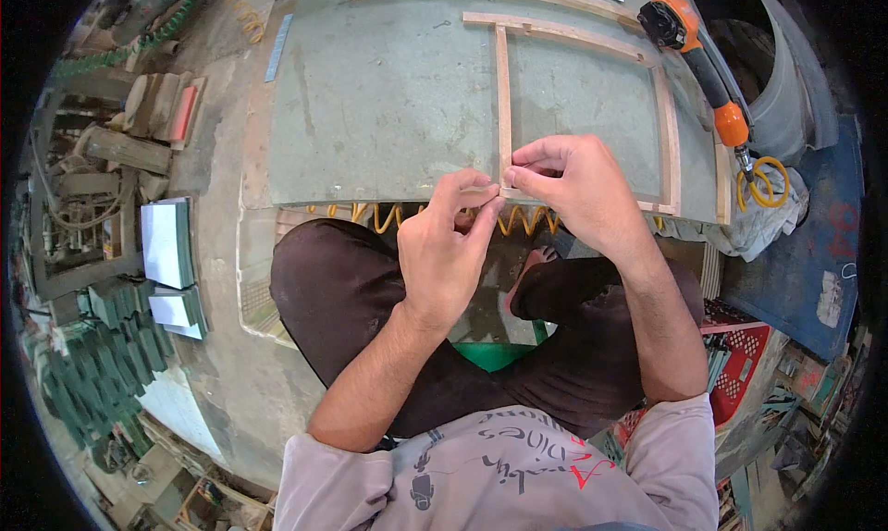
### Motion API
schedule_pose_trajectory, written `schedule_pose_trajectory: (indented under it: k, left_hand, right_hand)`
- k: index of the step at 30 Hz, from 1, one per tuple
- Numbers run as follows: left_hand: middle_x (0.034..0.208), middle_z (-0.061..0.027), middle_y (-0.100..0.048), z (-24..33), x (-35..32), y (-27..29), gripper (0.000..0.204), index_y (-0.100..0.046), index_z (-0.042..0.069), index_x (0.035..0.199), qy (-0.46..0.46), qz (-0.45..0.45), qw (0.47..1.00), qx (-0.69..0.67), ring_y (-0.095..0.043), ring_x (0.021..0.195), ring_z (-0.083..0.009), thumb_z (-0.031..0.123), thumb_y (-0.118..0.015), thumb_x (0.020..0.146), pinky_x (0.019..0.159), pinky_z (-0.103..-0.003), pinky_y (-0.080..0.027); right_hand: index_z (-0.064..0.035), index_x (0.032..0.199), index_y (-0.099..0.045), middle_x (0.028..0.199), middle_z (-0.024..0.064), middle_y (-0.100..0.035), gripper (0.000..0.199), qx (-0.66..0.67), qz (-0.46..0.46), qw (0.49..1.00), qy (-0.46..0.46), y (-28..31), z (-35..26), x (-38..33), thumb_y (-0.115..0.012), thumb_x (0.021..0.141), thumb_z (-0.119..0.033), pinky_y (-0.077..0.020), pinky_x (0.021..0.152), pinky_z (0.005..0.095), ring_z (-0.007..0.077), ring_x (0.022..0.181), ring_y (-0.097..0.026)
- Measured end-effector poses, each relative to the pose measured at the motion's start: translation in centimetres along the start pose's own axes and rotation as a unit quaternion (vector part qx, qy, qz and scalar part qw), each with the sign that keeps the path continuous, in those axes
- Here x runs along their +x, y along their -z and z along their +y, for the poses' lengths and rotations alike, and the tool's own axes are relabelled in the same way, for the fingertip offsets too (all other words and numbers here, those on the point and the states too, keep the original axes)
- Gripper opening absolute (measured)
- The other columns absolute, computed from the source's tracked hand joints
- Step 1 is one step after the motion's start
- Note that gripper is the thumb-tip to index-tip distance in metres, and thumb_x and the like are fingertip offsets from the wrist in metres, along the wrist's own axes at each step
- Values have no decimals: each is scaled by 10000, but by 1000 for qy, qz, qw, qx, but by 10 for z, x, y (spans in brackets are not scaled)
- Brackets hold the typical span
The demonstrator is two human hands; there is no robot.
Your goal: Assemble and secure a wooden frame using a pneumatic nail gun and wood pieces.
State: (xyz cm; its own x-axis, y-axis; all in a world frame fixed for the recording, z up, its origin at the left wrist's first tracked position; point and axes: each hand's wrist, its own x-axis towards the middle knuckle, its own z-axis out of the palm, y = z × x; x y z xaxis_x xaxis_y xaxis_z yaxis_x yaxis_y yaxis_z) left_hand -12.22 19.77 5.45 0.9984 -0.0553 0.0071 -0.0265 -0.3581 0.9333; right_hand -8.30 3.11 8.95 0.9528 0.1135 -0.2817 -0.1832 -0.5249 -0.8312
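Head view: both hands' fingers [481,196] pinch the thin wooden frame [504,96] on the board [388,96].

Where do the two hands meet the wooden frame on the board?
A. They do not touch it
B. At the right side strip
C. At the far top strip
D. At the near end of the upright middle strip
D: the left hand and right hand pinch together at the near end of the middle strip of the wooden frame.
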Motion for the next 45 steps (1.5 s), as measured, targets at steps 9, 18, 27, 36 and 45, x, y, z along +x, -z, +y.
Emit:
schedule_pose_trajectory:
  k: [9,18,27,36,45]
  left_hand:
    - [933,-112,-723,-4,0,-4,225,-560,23,1055,-33,7,999,-26,-674,748,-82,-13,-681,868,559,-229,-563]
    - [913,-92,-704,-3,-1,-4,205,-572,12,1040,-5,1,998,-66,-647,701,-61,-14,-681,869,518,-213,-554]
    - [894,-84,-710,-6,0,-5,190,-587,7,1016,-41,17,998,-45,-639,671,-52,-17,-691,859,501,-208,-522]
    - [887,-87,-720,-6,0,-5,194,-588,13,1008,-47,24,998,-27,-636,664,-49,-10,-702,853,511,-210,-502]
    - [878,-78,-720,-7,-1,-6,192,-584,27,1000,-63,35,997,-31,-617,650,-38,-12,-703,854,505,-204,-486]
  right_hand:
    - [79,1000,-696,884,196,-722,292,-6,4,1000,3,-1,-1,1,-701,852,-173,-559,765,332,227,833,-719]
    - [75,991,-699,883,194,-723,287,-11,6,1000,-1,-2,-1,2,-705,848,-173,-560,765,335,232,830,-719]
    - [92,1030,-674,912,164,-718,313,-23,-10,999,-26,0,-6,1,-708,861,-169,-553,772,305,191,867,-695]
    - [65,1006,-685,893,189,-722,312,-25,-8,1000,5,1,-3,0,-713,845,-200,-559,773,349,238,836,-716]
    - [64,1004,-676,897,190,-721,289,-50,-14,999,3,0,-4,0,-705,850,-179,-559,776,353,247,852,-715]
